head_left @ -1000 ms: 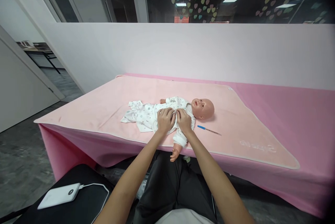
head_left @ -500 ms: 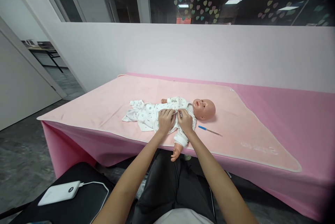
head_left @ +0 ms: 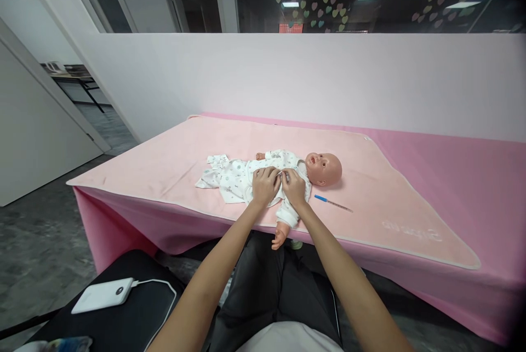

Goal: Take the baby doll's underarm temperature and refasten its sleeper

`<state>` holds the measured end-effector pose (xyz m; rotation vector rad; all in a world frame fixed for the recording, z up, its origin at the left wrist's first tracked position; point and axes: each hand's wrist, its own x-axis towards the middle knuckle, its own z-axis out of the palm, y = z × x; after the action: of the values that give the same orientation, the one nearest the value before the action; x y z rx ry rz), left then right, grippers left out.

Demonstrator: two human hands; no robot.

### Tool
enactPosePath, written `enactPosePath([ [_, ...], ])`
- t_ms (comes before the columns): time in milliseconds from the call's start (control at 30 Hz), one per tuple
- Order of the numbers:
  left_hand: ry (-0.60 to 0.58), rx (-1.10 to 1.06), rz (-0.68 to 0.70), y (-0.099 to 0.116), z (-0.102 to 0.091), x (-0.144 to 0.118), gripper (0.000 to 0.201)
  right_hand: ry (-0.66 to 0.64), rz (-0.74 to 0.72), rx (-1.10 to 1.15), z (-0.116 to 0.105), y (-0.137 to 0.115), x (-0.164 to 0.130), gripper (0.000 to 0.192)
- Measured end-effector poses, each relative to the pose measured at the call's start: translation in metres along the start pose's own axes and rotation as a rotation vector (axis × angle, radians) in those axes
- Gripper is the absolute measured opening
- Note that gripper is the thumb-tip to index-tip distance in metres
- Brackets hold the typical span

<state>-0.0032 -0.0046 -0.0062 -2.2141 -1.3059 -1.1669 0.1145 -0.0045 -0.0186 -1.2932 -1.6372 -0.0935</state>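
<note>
A baby doll (head_left: 324, 168) lies on its back on a pale pink blanket (head_left: 213, 143), head to the right. It wears a white printed romper (head_left: 234, 176). My left hand (head_left: 265, 186) and my right hand (head_left: 294, 187) rest side by side on the doll's chest, each pinching the romper's front opening. One doll arm (head_left: 283, 225) hangs over the table's near edge. A thin blue-tipped thermometer (head_left: 332, 203) lies on the blanket just right of my right hand.
The blanket covers a long table with a darker pink cloth (head_left: 472, 176), backed by a white partition wall (head_left: 287, 78). A white power bank (head_left: 103, 295) with a cable lies on a black seat at lower left. An open doorway is far left.
My hands stay on the doll's chest, fingers working slightly at the romper's front. The view has shifted a little to the left and down.
</note>
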Motion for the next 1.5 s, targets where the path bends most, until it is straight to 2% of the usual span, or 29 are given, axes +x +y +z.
enactPosePath([
  [100, -0.008, 0.001, 0.002, 0.000, 0.000, 0.000, 0.021, -0.042, 0.025, -0.025, -0.001, 0.000, 0.001, 0.023],
  [233, -0.002, -0.008, -0.007, -0.001, 0.000, 0.000, 0.020, -0.059, 0.028, -0.033, -0.003, -0.001, 0.001, 0.032],
  [500, -0.019, 0.019, -0.002, -0.004, 0.005, 0.000, 0.018, -0.053, 0.060, -0.051, -0.001, -0.002, 0.001, 0.024],
  [867, -0.028, 0.065, 0.013, -0.005, 0.010, 0.000, 0.017, -0.081, 0.064, -0.081, 0.001, -0.007, 0.003, 0.027],
  [1500, 0.012, 0.052, 0.019, -0.005, 0.013, 0.000, 0.020, -0.045, 0.070, -0.083, -0.004, -0.013, 0.008, 0.032],
])
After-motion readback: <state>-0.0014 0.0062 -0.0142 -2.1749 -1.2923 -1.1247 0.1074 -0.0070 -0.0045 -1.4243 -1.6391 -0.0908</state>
